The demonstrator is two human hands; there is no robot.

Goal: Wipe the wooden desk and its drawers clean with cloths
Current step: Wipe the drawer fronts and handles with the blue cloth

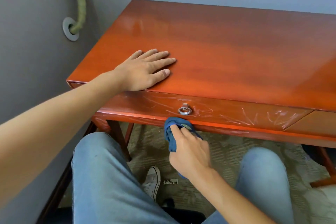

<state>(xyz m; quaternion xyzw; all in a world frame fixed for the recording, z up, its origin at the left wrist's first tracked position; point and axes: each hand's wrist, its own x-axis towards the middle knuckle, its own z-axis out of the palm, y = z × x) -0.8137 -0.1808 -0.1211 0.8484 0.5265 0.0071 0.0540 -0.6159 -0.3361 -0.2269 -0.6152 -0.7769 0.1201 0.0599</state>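
Note:
The reddish wooden desk [227, 47] fills the middle of the view. My left hand [145, 70] lies flat on its top near the front left corner, fingers straight. Below the top runs a drawer front [227, 112] with a metal ring pull [184, 110] and white scribbled marks across it. My right hand [189, 149] grips a bunched blue cloth [171, 132] and presses it against the drawer's lower edge, just under the ring pull. A second drawer front [314, 122] shows at the right.
A grey wall [36, 51] stands close on the left, with a green hose [80, 0] entering a round wall plate. My legs in jeans and a white sneaker [151, 182] are under the desk on patterned carpet [227, 151]. A desk leg [118, 136] stands by my left knee.

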